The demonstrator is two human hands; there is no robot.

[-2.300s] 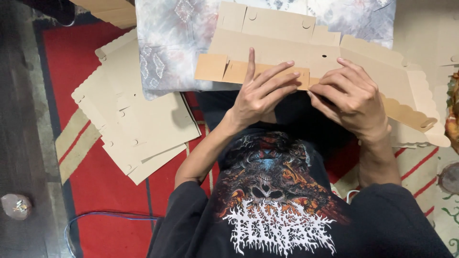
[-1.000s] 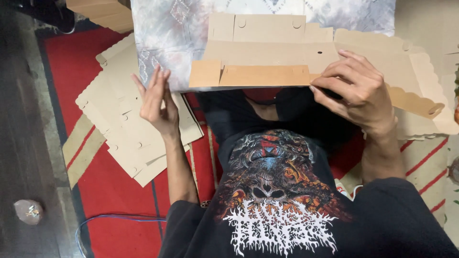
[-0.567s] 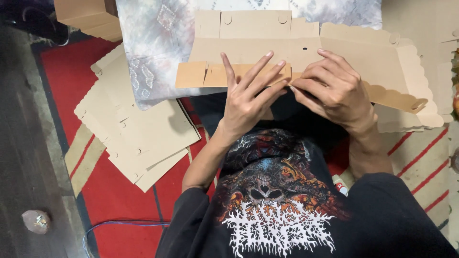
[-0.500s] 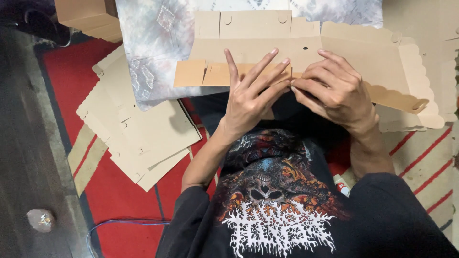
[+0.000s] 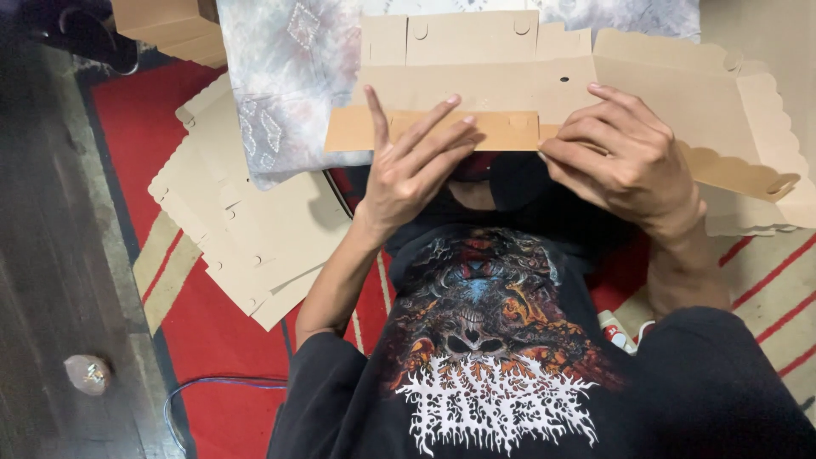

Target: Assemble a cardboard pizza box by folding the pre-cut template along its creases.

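Pressing flat on a folded flap, left hand [image 5: 416, 166] fingers spread wide, right hand [image 5: 625, 161] pinching the same cardboard box [image 5: 544, 81] over the lap, spare cardboard sheets [image 5: 246, 229] stacked on the red rug [image 5: 212, 340]

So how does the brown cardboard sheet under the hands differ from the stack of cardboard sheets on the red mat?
The brown cardboard sheet is a single piece, partly folded, with a flap bent up along its near edge; the stack of cardboard sheets is several pieces lying flat and fanned. The left hand and right hand press on the single sheet; the stack lies untouched. Both are the same tan card with scalloped edges.
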